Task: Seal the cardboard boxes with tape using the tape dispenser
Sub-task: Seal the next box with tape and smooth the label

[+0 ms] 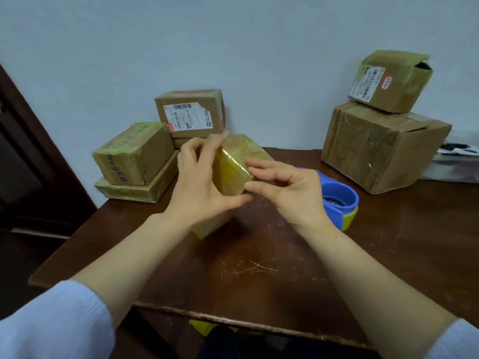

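Observation:
A small cardboard box (pixel 238 156), wrapped in glossy yellowish tape, stands tilted in the middle of the dark wooden table (pixel 259 268). My left hand (pixel 199 185) holds it from the left, fingers up its side and thumb under its near corner. My right hand (pixel 287 190) pinches the box's right corner between index finger and thumb, other fingers curled. The blue tape dispenser (pixel 339 195) with a yellow-green roll lies on the table just behind my right hand, untouched.
At the back left, a taped box (pixel 132 154) sits on a flat box (pixel 137 190), with a labelled box (pixel 191 112) behind. At the back right, a large box (pixel 381 151) carries a smaller labelled box (pixel 388 81). A wall is behind.

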Demonstrator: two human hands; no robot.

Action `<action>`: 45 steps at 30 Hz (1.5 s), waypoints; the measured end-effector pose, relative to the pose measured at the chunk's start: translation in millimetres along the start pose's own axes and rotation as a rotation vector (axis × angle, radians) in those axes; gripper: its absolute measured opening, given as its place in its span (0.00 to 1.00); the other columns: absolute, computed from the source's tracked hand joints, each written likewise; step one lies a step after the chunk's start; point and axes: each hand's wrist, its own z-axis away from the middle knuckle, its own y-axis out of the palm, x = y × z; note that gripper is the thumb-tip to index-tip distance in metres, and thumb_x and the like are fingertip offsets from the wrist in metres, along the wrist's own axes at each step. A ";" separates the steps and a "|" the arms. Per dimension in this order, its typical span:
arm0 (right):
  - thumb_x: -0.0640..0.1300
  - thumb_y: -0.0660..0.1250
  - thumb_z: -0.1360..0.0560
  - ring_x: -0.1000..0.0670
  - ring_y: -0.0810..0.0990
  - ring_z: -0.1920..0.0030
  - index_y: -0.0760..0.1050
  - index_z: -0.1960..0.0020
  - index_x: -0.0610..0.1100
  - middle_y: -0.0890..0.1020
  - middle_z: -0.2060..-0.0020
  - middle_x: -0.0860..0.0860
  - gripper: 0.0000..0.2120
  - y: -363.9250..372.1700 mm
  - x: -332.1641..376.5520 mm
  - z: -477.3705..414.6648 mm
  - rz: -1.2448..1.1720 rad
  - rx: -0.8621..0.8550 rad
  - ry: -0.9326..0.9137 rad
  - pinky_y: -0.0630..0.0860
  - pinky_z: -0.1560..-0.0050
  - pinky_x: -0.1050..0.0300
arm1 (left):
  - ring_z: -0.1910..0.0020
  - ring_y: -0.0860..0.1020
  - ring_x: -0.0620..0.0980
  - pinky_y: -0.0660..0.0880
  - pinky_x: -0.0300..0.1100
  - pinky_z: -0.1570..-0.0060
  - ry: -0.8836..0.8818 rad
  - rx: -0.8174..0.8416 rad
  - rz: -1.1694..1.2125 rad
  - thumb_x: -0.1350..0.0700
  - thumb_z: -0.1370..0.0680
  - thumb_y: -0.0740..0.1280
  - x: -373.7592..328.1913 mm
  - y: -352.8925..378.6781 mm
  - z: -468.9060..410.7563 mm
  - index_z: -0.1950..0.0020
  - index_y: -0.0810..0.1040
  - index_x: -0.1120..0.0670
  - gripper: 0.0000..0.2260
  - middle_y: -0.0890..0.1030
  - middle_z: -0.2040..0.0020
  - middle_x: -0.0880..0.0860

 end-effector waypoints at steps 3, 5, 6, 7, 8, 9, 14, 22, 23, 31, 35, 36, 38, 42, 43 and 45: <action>0.27 0.74 0.35 0.56 0.82 0.50 0.82 0.57 0.41 0.84 0.54 0.50 0.12 0.1 -1.7 4.6 0.049 0.034 -0.027 0.75 0.45 0.65 | 0.37 0.63 0.46 0.63 0.35 0.37 -0.026 0.028 0.200 0.38 0.37 0.67 -1.7 -7.7 7.6 0.35 0.65 0.41 0.31 0.65 0.39 0.50; 0.30 0.75 0.34 0.55 0.82 0.49 0.81 0.61 0.43 0.84 0.54 0.49 0.09 1.8 -2.6 4.5 0.104 0.034 -0.053 0.73 0.44 0.66 | 0.43 0.69 0.40 0.67 0.35 0.45 -0.114 0.005 0.380 0.42 0.33 0.64 -8.6 -12.8 9.4 0.41 0.67 0.42 0.21 0.71 0.43 0.46; 0.32 0.76 0.34 0.55 0.82 0.49 0.81 0.60 0.44 0.84 0.54 0.49 0.09 3.8 -2.9 4.3 0.127 0.026 -0.069 0.73 0.44 0.66 | 0.47 0.71 0.37 0.68 0.34 0.48 -0.172 -0.032 0.446 0.42 0.31 0.65 -12.3 -12.6 10.1 0.43 0.68 0.42 0.18 0.73 0.46 0.43; 0.34 0.77 0.35 0.54 0.81 0.49 0.82 0.59 0.45 0.84 0.54 0.50 0.09 6.7 -3.5 4.7 0.145 0.022 -0.093 0.73 0.43 0.64 | 0.47 0.72 0.36 0.69 0.34 0.48 -0.234 -0.078 0.480 0.42 0.30 0.67 -14.5 -10.7 11.1 0.42 0.68 0.42 0.19 0.74 0.46 0.41; 0.35 0.77 0.35 0.54 0.81 0.48 0.82 0.57 0.46 0.84 0.53 0.50 0.10 9.8 -4.8 5.5 0.162 0.020 -0.116 0.74 0.41 0.61 | 0.43 0.73 0.37 0.70 0.36 0.45 -0.304 -0.120 0.482 0.39 0.30 0.68 -15.8 -7.7 11.7 0.38 0.66 0.41 0.23 0.75 0.43 0.42; 0.36 0.77 0.35 0.54 0.81 0.47 0.83 0.54 0.46 0.84 0.52 0.51 0.12 13.3 -6.6 7.5 0.178 0.021 -0.131 0.74 0.40 0.59 | 0.38 0.73 0.40 0.70 0.40 0.40 -0.373 -0.153 0.463 0.37 0.31 0.69 -16.1 -4.6 12.2 0.32 0.63 0.41 0.31 0.75 0.38 0.43; 0.35 0.76 0.34 0.56 0.81 0.46 0.83 0.52 0.42 0.84 0.53 0.55 0.12 22.1 -13.2 16.0 0.186 -0.008 -0.125 0.76 0.44 0.64 | 0.48 0.77 0.45 0.72 0.46 0.41 -0.495 -0.223 0.194 0.43 0.25 0.69 -13.9 -0.6 13.3 0.26 0.66 0.50 0.30 0.79 0.46 0.44; 0.40 0.74 0.31 0.53 0.79 0.47 0.84 0.53 0.44 0.82 0.54 0.53 0.07 32.1 -12.7 15.0 0.343 0.005 -0.230 0.74 0.44 0.64 | 0.60 0.77 0.56 0.75 0.53 0.55 -0.380 -0.373 0.185 0.47 0.21 0.56 3.8 -7.1 7.6 0.52 0.83 0.53 0.18 0.81 0.65 0.51; 0.44 0.74 0.31 0.53 0.77 0.47 0.84 0.50 0.46 0.80 0.53 0.54 0.10 34.5 -13.0 14.2 0.414 0.019 -0.239 0.73 0.45 0.65 | 0.63 0.75 0.55 0.74 0.53 0.58 -0.381 -0.369 0.197 0.46 0.21 0.57 4.1 -6.5 7.9 0.57 0.82 0.54 0.18 0.78 0.69 0.49; 0.43 0.75 0.31 0.54 0.76 0.50 0.85 0.54 0.46 0.78 0.58 0.57 0.06 42.1 -11.5 3.4 0.538 0.007 -0.278 0.71 0.49 0.70 | 0.58 0.78 0.55 0.76 0.50 0.55 -0.376 -0.303 0.175 0.41 0.24 0.59 4.8 -11.0 10.1 0.49 0.84 0.49 0.18 0.76 0.68 0.46; 0.35 0.74 0.31 0.56 0.81 0.49 0.83 0.54 0.45 0.82 0.57 0.56 0.08 27.3 -5.7 -0.7 0.367 0.120 -0.241 0.74 0.44 0.66 | 0.72 0.64 0.47 0.61 0.44 0.67 -0.380 -0.316 0.181 0.50 0.20 0.61 10.4 -14.3 7.4 0.73 0.68 0.50 0.21 0.64 0.77 0.47; 0.34 0.74 0.31 0.56 0.81 0.49 0.83 0.55 0.45 0.82 0.56 0.55 0.09 23.9 -4.5 -1.1 0.359 0.133 -0.232 0.75 0.42 0.62 | 0.73 0.64 0.45 0.60 0.43 0.66 -0.383 -0.305 0.175 0.49 0.19 0.60 9.2 -14.9 7.4 0.74 0.65 0.50 0.22 0.65 0.78 0.46; 0.35 0.75 0.32 0.57 0.81 0.49 0.83 0.56 0.46 0.83 0.56 0.55 0.08 19.4 -3.1 -2.7 0.359 0.137 -0.208 0.76 0.42 0.58 | 0.64 0.74 0.38 0.68 0.41 0.58 -0.357 -0.260 0.181 0.47 0.18 0.58 4.7 -17.2 8.8 0.64 0.77 0.44 0.16 0.77 0.66 0.36; 0.44 0.78 0.36 0.58 0.78 0.52 0.81 0.55 0.51 0.79 0.57 0.61 0.12 16.7 -3.3 -8.8 0.451 0.126 -0.229 0.73 0.49 0.66 | 0.35 0.62 0.23 0.66 0.34 0.35 -0.119 -0.059 0.218 0.39 0.23 0.63 15.5 -23.6 17.0 0.35 0.74 0.35 0.16 0.67 0.26 0.45; 0.45 0.79 0.37 0.58 0.77 0.52 0.81 0.54 0.52 0.78 0.57 0.61 0.13 17.6 -4.7 -9.5 0.467 0.132 -0.226 0.73 0.49 0.66 | 0.33 0.66 0.29 0.70 0.39 0.35 -0.047 -0.013 0.227 0.39 0.26 0.66 19.0 -27.5 17.2 0.38 0.76 0.35 0.16 0.69 0.27 0.46; 0.43 0.78 0.36 0.59 0.77 0.52 0.82 0.52 0.51 0.78 0.58 0.61 0.13 21.3 -5.1 -11.4 0.498 0.143 -0.211 0.72 0.49 0.67 | 0.33 0.71 0.39 0.73 0.47 0.36 0.040 0.043 0.240 0.42 0.28 0.70 26.9 -36.8 13.8 0.41 0.81 0.41 0.16 0.76 0.34 0.49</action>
